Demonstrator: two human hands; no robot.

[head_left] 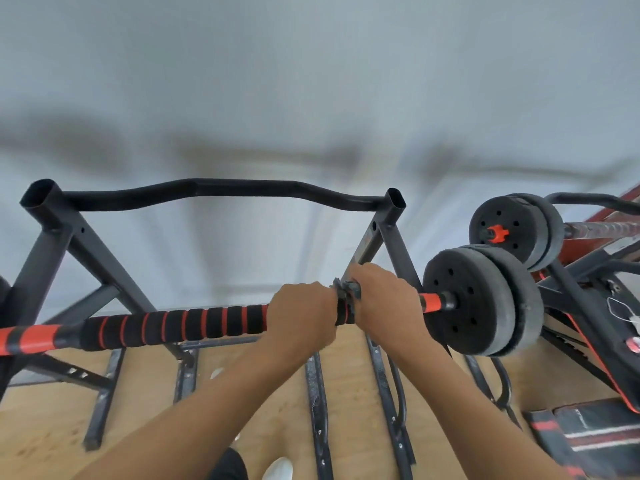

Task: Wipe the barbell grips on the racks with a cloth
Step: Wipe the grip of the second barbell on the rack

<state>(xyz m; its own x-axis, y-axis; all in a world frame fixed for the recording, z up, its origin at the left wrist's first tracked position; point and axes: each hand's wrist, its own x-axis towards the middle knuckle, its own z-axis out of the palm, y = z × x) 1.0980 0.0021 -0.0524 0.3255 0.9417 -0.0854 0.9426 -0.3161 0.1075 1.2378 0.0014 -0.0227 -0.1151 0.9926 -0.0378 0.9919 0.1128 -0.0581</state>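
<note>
A barbell with a black foam grip [173,325] ringed in orange lies across the dark metal rack [62,237]. My left hand [303,313] grips the right end of that foam grip. Right beside it, my right hand [384,297] holds the bar with a small grey cloth [346,289] bunched under its fingers; only a scrap of the cloth shows between the two hands. Beyond my right hand the bar turns orange [431,301] and carries two black weight plates [481,303].
A second barbell with black plates [512,230] rests on another rack at the right. A red and black bench [595,344] and a striped pad [588,434] lie at the lower right. Rack legs spread over the wooden floor [45,427] below. A white wall stands behind.
</note>
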